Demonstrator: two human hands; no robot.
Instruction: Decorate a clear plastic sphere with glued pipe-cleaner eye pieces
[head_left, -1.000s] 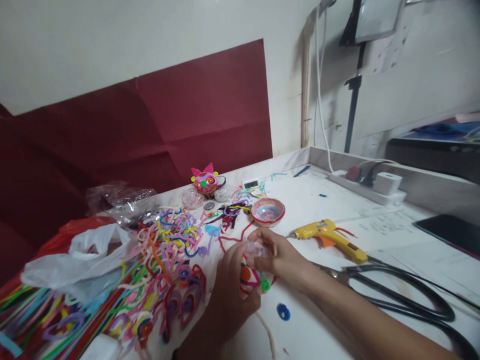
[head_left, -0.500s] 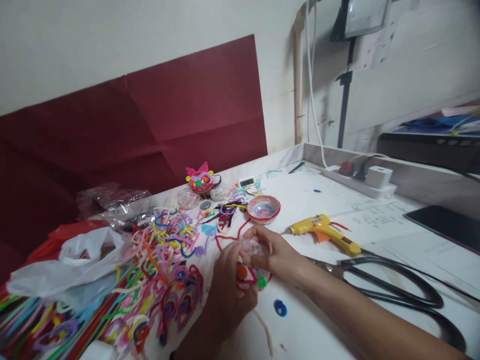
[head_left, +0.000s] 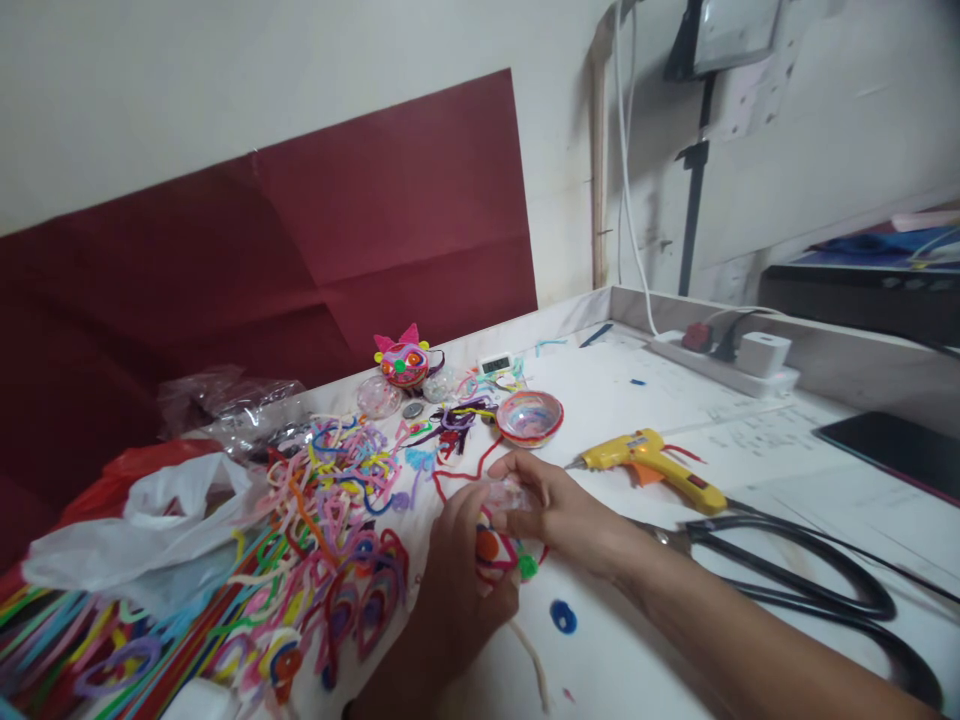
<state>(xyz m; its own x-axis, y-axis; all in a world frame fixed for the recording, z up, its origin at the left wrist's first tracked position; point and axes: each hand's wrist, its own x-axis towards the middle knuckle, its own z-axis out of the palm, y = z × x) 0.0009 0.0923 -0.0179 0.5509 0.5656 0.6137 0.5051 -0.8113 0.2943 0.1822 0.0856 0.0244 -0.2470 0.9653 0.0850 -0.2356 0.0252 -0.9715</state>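
Both hands meet near the middle of the white table [head_left: 675, 400] over a small pipe-cleaner craft ball [head_left: 499, 550] with orange, red and green coils. My left hand [head_left: 457, 580] cups it from below and the left, fingers curled round it. From the right comes my right hand [head_left: 555, 505], whose fingers pinch a clear plastic piece [head_left: 504, 495] on top of the ball. A loose red pipe cleaner [head_left: 457, 480] loops on the table just behind the hands.
A heap of bent coloured pipe cleaners [head_left: 330, 520] and plastic bags [head_left: 150, 520] fill the left. A striped bowl [head_left: 530, 417], a finished pink craft [head_left: 403, 362], a yellow glue gun [head_left: 652, 462], black scissors [head_left: 787, 570], a power strip [head_left: 727, 365] and a dark phone [head_left: 892, 445] lie around.
The hands stay together on the craft ball with only slight finger shifts. The view has drifted a little.
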